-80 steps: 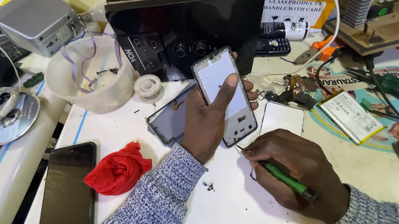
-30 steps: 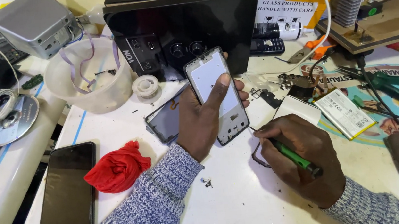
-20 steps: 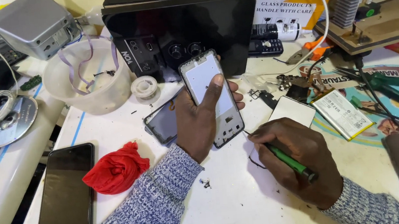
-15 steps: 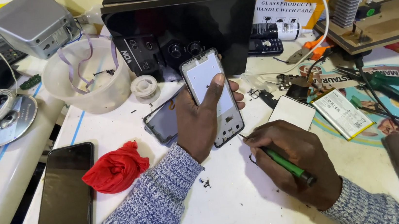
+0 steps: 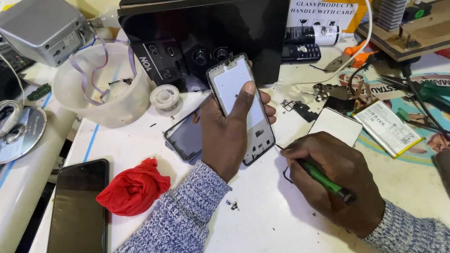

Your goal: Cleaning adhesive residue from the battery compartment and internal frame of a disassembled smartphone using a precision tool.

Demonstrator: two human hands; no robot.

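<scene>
My left hand (image 5: 226,137) grips an opened phone frame (image 5: 241,108) with a white inner plate, held upright above the white table (image 5: 268,232), thumb across its middle. My right hand (image 5: 335,182) holds a green-handled screwdriver (image 5: 323,180), its thin tip pointing at the lower right corner of the frame. A dark phone screen panel (image 5: 185,138) lies on the table just behind my left hand.
A black phone (image 5: 74,221) and a red cloth (image 5: 132,187) lie at the left. A white bowl (image 5: 100,91), a tape roll (image 5: 164,97) and a black box (image 5: 209,23) stand behind. A white battery (image 5: 390,127), small phone parts and green pliers (image 5: 441,92) sit at the right.
My left hand has lifted the phone frame a little up and to the left. My right hand with the screwdriver has followed it, bringing the tip closer to the frame's lower corner.
</scene>
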